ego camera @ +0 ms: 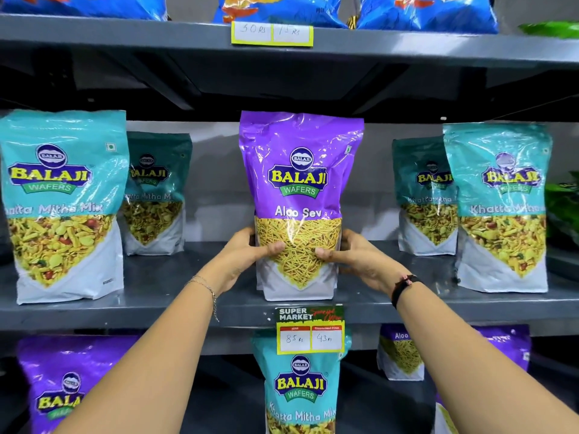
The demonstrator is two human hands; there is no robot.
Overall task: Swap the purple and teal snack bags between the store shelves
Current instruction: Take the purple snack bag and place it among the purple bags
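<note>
A purple Aloo Sev bag stands upright in the middle of the middle shelf. My left hand grips its lower left side and my right hand grips its lower right side, thumbs on the front. Teal Khatta Mitha Mix bags stand on the same shelf, two on the left and two on the right. On the lower shelf a teal bag stands in the middle, with purple bags at the left and right.
Blue snack bags line the top shelf. A yellow price label hangs on the top shelf's edge and a supermarket price tag on the middle shelf's edge. Green packets show at the far right.
</note>
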